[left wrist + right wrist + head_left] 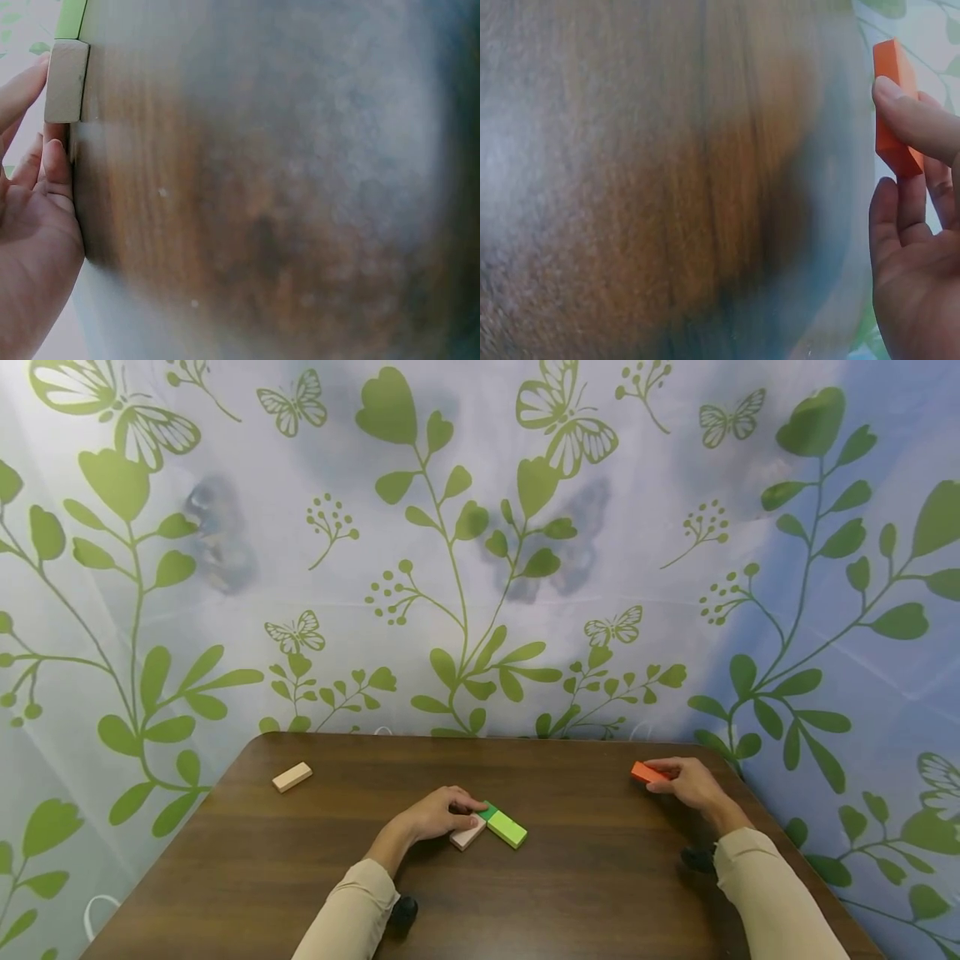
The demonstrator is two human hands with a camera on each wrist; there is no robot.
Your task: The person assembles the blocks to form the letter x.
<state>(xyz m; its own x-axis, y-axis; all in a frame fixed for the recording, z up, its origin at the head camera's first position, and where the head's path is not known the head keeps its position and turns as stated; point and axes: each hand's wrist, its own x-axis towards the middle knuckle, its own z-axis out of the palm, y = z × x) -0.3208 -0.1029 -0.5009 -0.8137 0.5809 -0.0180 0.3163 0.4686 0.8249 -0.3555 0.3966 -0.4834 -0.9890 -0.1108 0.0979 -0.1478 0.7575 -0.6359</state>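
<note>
In the head view, a brown table with wood grain [562, 893] fills the lower part of the frame, and a pale backdrop printed with green leaves and butterflies [337, 589] stands behind it. Near the centre, a little below the middle, is the left hand [431, 816], coming out of a beige sleeve [347, 906]. Its thumb lies on a pale rectangular wooden block [467, 835], and a fingertip reaches to a dark green block [489, 811]. Beside these, to the right, lies a light green rectangular block [510, 832]. If the left fingers pinch something or only touch it, I cannot tell. Toward the right side of the frame, the right hand [696, 785] holds an orange rectangular block [647, 772], well apart from the other blocks. A second pale wooden block [292, 777] lies alone at the left of the table, near its far edge

In the left wrist view, the pale block is at the upper left, with a light green one just above it; a digit touches its left side, and bent fingers are below.

In the right wrist view, the orange block stands at the upper right, clamped between the thumb and the fingers behind it
</note>
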